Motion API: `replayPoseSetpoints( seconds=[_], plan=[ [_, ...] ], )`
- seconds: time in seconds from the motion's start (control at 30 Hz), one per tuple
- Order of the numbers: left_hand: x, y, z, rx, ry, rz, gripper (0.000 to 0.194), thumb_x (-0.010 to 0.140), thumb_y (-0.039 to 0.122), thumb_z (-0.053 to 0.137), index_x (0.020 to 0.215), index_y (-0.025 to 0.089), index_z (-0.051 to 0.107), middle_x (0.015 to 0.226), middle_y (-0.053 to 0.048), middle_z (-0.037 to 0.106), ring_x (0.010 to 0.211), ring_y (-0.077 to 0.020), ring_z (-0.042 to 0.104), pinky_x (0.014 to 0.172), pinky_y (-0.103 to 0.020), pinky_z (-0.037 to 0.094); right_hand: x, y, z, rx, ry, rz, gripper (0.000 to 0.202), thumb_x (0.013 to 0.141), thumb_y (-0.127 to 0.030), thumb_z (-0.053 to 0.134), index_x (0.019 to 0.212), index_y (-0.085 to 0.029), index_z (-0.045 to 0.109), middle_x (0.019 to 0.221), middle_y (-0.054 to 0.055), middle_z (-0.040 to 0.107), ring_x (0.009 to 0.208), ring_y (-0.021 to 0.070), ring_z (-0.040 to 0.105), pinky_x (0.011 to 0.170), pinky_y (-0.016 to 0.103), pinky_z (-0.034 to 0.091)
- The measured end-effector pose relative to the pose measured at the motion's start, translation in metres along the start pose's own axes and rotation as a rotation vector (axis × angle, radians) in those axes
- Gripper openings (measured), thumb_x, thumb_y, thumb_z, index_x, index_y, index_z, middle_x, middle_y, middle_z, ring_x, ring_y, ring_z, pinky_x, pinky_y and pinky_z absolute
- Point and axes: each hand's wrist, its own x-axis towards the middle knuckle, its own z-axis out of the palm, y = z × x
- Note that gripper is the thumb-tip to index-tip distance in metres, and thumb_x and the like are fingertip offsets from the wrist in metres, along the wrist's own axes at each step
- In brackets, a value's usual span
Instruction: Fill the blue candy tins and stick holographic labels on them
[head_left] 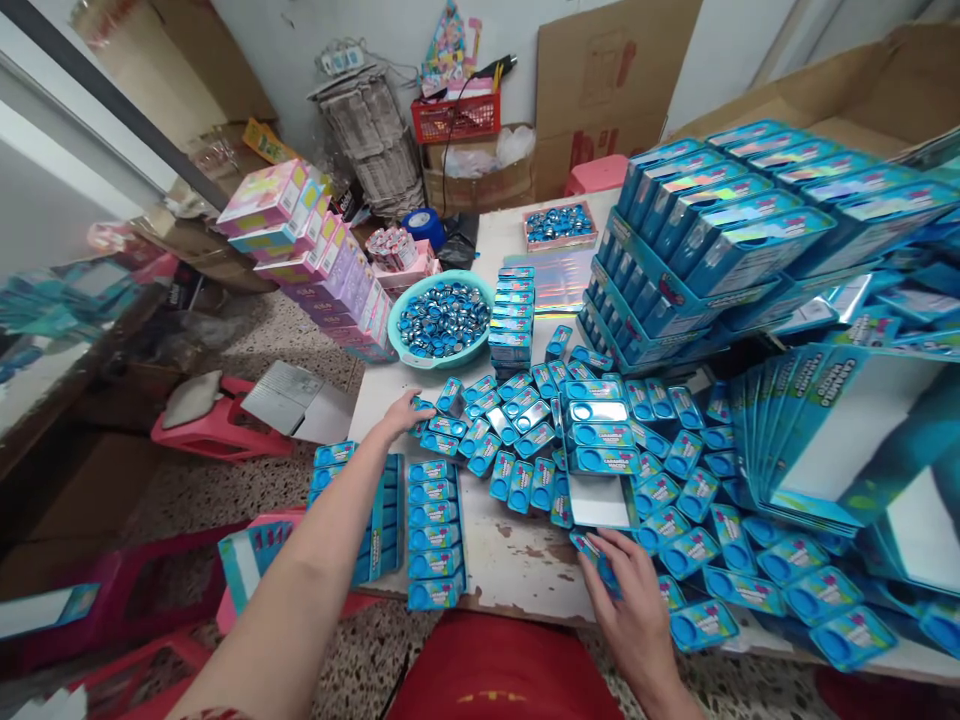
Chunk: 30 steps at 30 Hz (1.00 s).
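My left hand (pixel 403 415) is stretched out to the left edge of a loose pile of small blue candy boxes. Its fingers are closed on one blue candy box (pixel 424 409). Near the table's front edge, my right hand (pixel 630 590) grips another blue candy box (pixel 596 560), partly covered by the fingers. Just beyond it lies a blue display tray (pixel 600 513), its near part showing a bare white bottom. Several candy boxes (pixel 604 436) stand in a row in its far part. A filled tray (pixel 436 540) rests at the table's front left.
A turquoise basin (pixel 405 352) holds many small round tins. Behind it is a pink box (pixel 561 240) of similar tins. Stacked filled trays (pixel 660 290) rise at the back right, beside nested folded trays (pixel 817 440). Pink and purple cartons (pixel 322 270) are piled at the left.
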Motion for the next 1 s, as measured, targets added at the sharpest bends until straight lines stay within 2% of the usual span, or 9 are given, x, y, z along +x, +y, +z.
replayPoseSetpoints(
  seconds=[0.1, 0.27, 0.37, 0.47, 0.57, 0.67, 0.73, 0.83, 1.0],
  plan=[
    [0.000, 0.004, 0.000, 0.010, 0.015, -0.097, 0.070, 0.069, 0.040, 0.066, 0.130, 0.019, 0.040, 0.113, -0.010, 0.060, 0.093, -0.0205, 0.060, 0.073, -0.026, 0.046, -0.001, -0.007, 0.008, 0.027, -0.032, -0.017, 0.021, 0.085, -0.027, 0.053, 0.105, -0.020, 0.058, 0.101, 0.011, 0.058, 0.095, 0.0232, 0.057, 0.078, 0.041, 0.051],
    [-0.002, 0.013, 0.010, 0.184, 0.140, -0.216, 0.075, 0.061, 0.034, 0.068, 0.128, 0.020, 0.037, 0.132, -0.020, 0.038, 0.109, -0.0342, 0.052, 0.083, -0.040, 0.042, 0.008, -0.023, 0.026, 0.070, -0.078, -0.062, 0.018, 0.085, -0.024, 0.052, 0.102, -0.022, 0.059, 0.098, 0.009, 0.062, 0.091, 0.0218, 0.060, 0.075, 0.039, 0.053],
    [-0.014, 0.024, 0.003, 0.370, 0.168, -0.252, 0.064, 0.063, 0.036, 0.065, 0.122, 0.022, 0.042, 0.126, -0.018, 0.038, 0.106, -0.0365, 0.052, 0.080, -0.042, 0.043, 0.018, -0.035, 0.036, 0.111, -0.109, -0.103, 0.020, 0.085, -0.020, 0.052, 0.104, -0.022, 0.058, 0.098, 0.009, 0.062, 0.092, 0.0209, 0.060, 0.076, 0.038, 0.053],
    [-0.044, 0.044, -0.017, 0.468, 0.302, -0.185, 0.058, 0.068, 0.042, 0.059, 0.121, 0.024, 0.042, 0.120, -0.016, 0.038, 0.101, -0.0361, 0.054, 0.077, -0.043, 0.044, 0.032, -0.050, 0.047, 0.147, -0.106, -0.114, 0.031, 0.086, -0.017, 0.050, 0.116, -0.023, 0.052, 0.104, 0.010, 0.060, 0.098, 0.0210, 0.059, 0.082, 0.038, 0.052],
    [-0.087, 0.075, -0.022, 0.514, 0.405, 0.037, 0.055, 0.071, 0.046, 0.056, 0.122, 0.028, 0.042, 0.116, -0.012, 0.038, 0.100, -0.0335, 0.053, 0.077, -0.043, 0.045, 0.050, -0.066, 0.069, 0.164, -0.110, -0.122, 0.054, 0.084, -0.022, 0.054, 0.134, -0.022, 0.034, 0.126, 0.014, 0.050, 0.119, 0.0250, 0.047, 0.094, 0.044, 0.046],
    [-0.121, 0.104, 0.005, 0.514, 0.293, 0.300, 0.051, 0.072, 0.048, 0.056, 0.120, 0.030, 0.046, 0.112, -0.009, 0.040, 0.097, -0.0299, 0.053, 0.077, -0.041, 0.045, 0.068, -0.071, 0.101, 0.155, -0.138, -0.070, 0.084, 0.077, -0.034, 0.063, 0.143, -0.018, 0.014, 0.144, 0.019, 0.028, 0.134, 0.0318, 0.026, 0.101, 0.052, 0.037],
    [-0.129, 0.115, 0.030, 0.497, 0.198, 0.396, 0.047, 0.074, 0.049, 0.055, 0.117, 0.029, 0.050, 0.110, -0.009, 0.041, 0.098, -0.0296, 0.053, 0.078, -0.040, 0.044, 0.079, -0.064, 0.121, 0.157, -0.111, 0.013, 0.092, 0.074, -0.037, 0.065, 0.143, -0.014, 0.008, 0.145, 0.022, 0.024, 0.135, 0.0333, 0.024, 0.101, 0.053, 0.036],
    [-0.119, 0.116, 0.053, 0.419, 0.082, 0.457, 0.055, 0.071, 0.054, 0.059, 0.121, 0.031, 0.050, 0.112, -0.008, 0.042, 0.103, -0.0291, 0.051, 0.083, -0.039, 0.043, 0.090, -0.043, 0.136, 0.195, -0.078, 0.130, 0.079, 0.078, -0.032, 0.058, 0.141, -0.014, 0.015, 0.139, 0.021, 0.037, 0.129, 0.0298, 0.037, 0.097, 0.049, 0.041],
    [-0.086, 0.095, 0.053, 0.090, -0.046, 0.569, 0.058, 0.077, 0.048, 0.054, 0.131, 0.030, 0.042, 0.126, -0.006, 0.043, 0.118, -0.0260, 0.043, 0.099, -0.039, 0.036, 0.092, -0.024, 0.133, 0.256, -0.138, 0.159, 0.068, 0.078, -0.026, 0.054, 0.138, -0.017, 0.024, 0.135, 0.016, 0.044, 0.124, 0.0260, 0.043, 0.097, 0.044, 0.042]
  ],
)
